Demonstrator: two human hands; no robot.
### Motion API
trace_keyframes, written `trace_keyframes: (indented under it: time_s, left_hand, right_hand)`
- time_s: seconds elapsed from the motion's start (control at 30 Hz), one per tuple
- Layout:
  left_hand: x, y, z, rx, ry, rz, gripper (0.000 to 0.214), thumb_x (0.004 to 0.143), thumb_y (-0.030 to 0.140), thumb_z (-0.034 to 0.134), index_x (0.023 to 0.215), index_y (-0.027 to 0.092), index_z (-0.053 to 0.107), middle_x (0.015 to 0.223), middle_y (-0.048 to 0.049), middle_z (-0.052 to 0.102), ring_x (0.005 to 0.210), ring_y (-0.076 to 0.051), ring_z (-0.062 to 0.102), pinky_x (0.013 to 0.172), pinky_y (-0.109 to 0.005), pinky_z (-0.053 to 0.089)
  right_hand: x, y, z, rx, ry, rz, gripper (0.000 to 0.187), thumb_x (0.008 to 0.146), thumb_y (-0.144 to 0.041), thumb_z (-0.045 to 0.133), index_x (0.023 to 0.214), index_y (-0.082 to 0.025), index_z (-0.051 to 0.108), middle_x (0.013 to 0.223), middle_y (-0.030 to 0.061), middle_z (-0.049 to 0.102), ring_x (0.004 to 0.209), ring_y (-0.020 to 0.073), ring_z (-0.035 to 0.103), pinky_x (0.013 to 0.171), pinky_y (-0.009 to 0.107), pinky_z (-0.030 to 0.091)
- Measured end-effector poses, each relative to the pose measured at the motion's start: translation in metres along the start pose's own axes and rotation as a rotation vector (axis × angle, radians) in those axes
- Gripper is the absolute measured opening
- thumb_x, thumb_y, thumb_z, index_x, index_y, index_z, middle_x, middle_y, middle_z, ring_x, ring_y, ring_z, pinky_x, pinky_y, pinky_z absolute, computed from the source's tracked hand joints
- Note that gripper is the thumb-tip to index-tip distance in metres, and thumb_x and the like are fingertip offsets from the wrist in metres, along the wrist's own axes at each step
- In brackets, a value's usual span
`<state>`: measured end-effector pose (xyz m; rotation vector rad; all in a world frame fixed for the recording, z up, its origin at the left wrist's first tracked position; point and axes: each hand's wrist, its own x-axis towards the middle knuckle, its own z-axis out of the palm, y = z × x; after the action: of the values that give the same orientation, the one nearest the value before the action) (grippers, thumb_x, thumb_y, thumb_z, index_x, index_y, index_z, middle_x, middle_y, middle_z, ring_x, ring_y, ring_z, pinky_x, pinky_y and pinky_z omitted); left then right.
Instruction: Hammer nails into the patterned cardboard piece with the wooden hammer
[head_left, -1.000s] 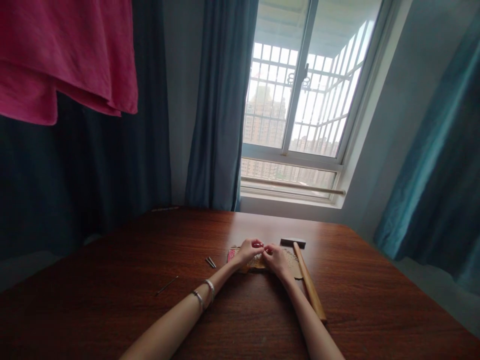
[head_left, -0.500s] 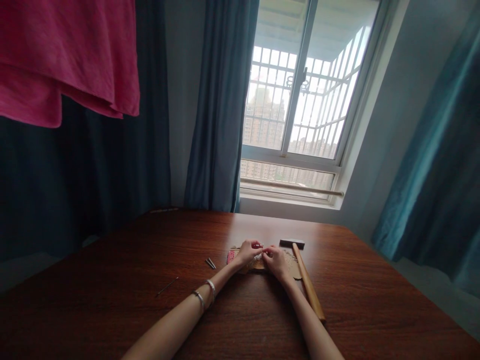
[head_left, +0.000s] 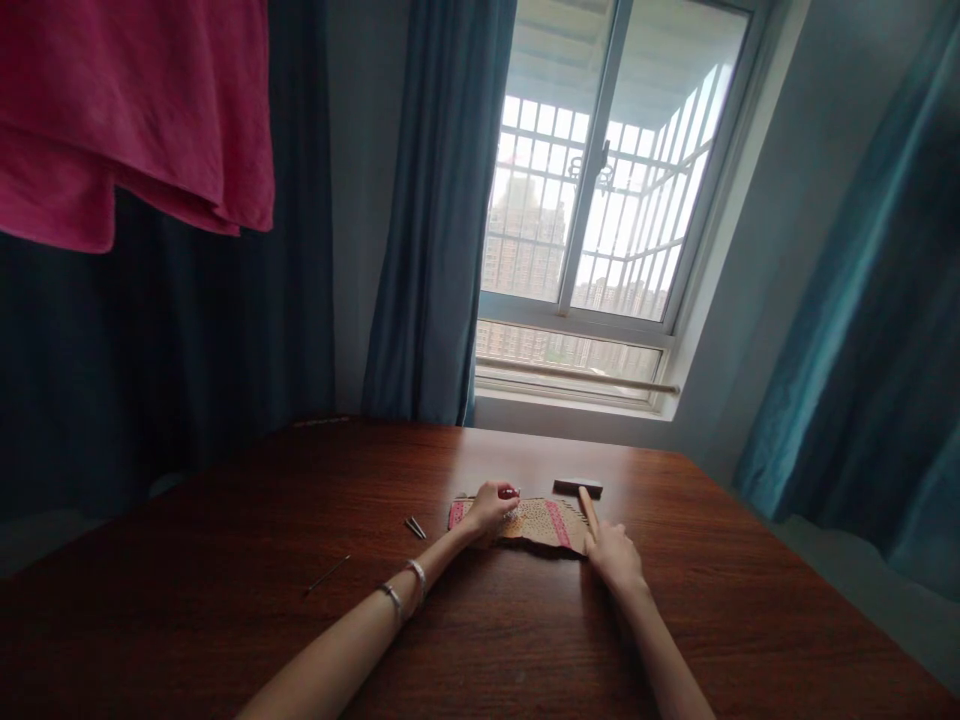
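Observation:
A tan perforated sheet with pink stripes lies flat on the wooden table. My left hand rests on its left part, fingers curled around a small thing I cannot make out. My right hand is closed around the wooden handle of a hammer, whose dark head lies just beyond the sheet's right end. Two bracelets circle my left wrist.
Two thin metal tools lie left of the sheet and a single thin rod farther left. Blue curtains flank a window behind the table. Pink cloth hangs at upper left.
My right hand left the sheet's middle and moved right and nearer onto the hammer handle. The sheet now shows fully, and the left hand stayed on it.

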<state>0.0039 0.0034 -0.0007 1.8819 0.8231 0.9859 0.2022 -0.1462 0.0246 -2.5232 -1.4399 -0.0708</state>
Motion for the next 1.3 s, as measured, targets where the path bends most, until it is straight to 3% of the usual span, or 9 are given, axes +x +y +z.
trace_keyframes:
  time_s: [0.13, 0.33, 0.47, 0.53, 0.6, 0.7, 0.8, 1.3]
  left_hand:
    - [-0.001, 0.001, -0.001, 0.021, 0.011, 0.006, 0.020, 0.064, 0.027, 0.058, 0.073, 0.011, 0.067, 0.071, -0.0065, 0.068, 0.072, -0.019, 0.062, 0.065, -0.025, 0.046]
    - [-0.001, 0.000, 0.000, 0.000, -0.001, 0.001, 0.020, 0.063, 0.026, 0.058, 0.073, 0.012, 0.067, 0.074, -0.0064, 0.068, 0.073, -0.019, 0.062, 0.066, -0.025, 0.046]
    - [-0.001, 0.000, 0.001, -0.007, 0.001, -0.009, 0.020, 0.063, 0.026, 0.058, 0.074, 0.011, 0.066, 0.075, -0.0069, 0.068, 0.073, -0.019, 0.062, 0.066, -0.025, 0.045]
    - [-0.002, 0.000, 0.001, 0.004, 0.001, -0.011, 0.021, 0.063, 0.026, 0.058, 0.075, 0.011, 0.066, 0.075, -0.0070, 0.068, 0.073, -0.019, 0.062, 0.065, -0.024, 0.045]
    - [-0.002, -0.001, 0.001, 0.028, 0.000, -0.005, 0.022, 0.064, 0.026, 0.057, 0.075, 0.010, 0.066, 0.074, -0.0068, 0.068, 0.072, -0.018, 0.061, 0.064, -0.023, 0.045]
    - [-0.001, -0.003, 0.001, 0.087, 0.007, 0.011, 0.022, 0.065, 0.026, 0.055, 0.075, 0.010, 0.066, 0.072, -0.0061, 0.067, 0.070, -0.017, 0.060, 0.063, -0.023, 0.044]
    - [0.000, -0.004, 0.000, 0.127, 0.016, 0.007, 0.022, 0.065, 0.025, 0.055, 0.076, 0.010, 0.066, 0.072, -0.0055, 0.067, 0.070, -0.017, 0.060, 0.063, -0.022, 0.043]
    - [0.000, 0.000, -0.001, 0.131, -0.018, -0.035, 0.022, 0.066, 0.028, 0.056, 0.077, 0.011, 0.067, 0.073, -0.0036, 0.067, 0.072, -0.016, 0.059, 0.063, -0.021, 0.042]
  right_hand:
    - [-0.003, -0.003, 0.004, -0.015, -0.027, -0.020, 0.034, 0.085, -0.029, 0.035, 0.096, -0.009, 0.061, 0.092, 0.0220, 0.061, 0.082, 0.0291, 0.063, 0.068, 0.036, 0.045]
    - [0.003, 0.000, 0.005, 0.135, -0.051, 0.001, 0.037, 0.087, -0.033, 0.030, 0.097, -0.009, 0.057, 0.090, 0.0226, 0.062, 0.082, 0.0278, 0.063, 0.067, 0.035, 0.045]
    - [0.007, -0.006, -0.007, 0.537, -0.061, -0.006, 0.033, 0.083, -0.040, 0.037, 0.080, -0.016, 0.058, 0.076, 0.0134, 0.064, 0.070, 0.0228, 0.062, 0.059, 0.030, 0.044]
    - [0.005, -0.013, -0.018, 0.852, -0.148, 0.037, 0.031, 0.078, -0.046, 0.044, 0.076, -0.017, 0.056, 0.064, 0.0058, 0.060, 0.052, 0.0163, 0.057, 0.046, 0.026, 0.041]
    - [0.001, -0.018, -0.031, 1.148, -0.314, 0.072, 0.033, 0.070, -0.050, 0.054, 0.076, -0.017, 0.055, 0.057, -0.0002, 0.053, 0.038, 0.0098, 0.046, 0.036, 0.021, 0.032]
    - [-0.008, -0.024, -0.047, 1.408, -0.572, 0.028, 0.036, 0.061, -0.046, 0.066, 0.077, -0.015, 0.057, 0.055, -0.0030, 0.050, 0.034, 0.0037, 0.035, 0.031, 0.017, 0.023]
    - [-0.017, -0.027, -0.054, 1.481, -0.672, -0.020, 0.036, 0.059, -0.041, 0.069, 0.078, -0.013, 0.059, 0.057, -0.0018, 0.053, 0.034, 0.0015, 0.033, 0.030, 0.016, 0.021]
    - [-0.025, -0.032, -0.058, 1.535, -0.739, -0.031, 0.040, 0.058, -0.040, 0.069, 0.084, -0.012, 0.058, 0.055, -0.0044, 0.049, 0.033, 0.0025, 0.035, 0.029, 0.016, 0.020]
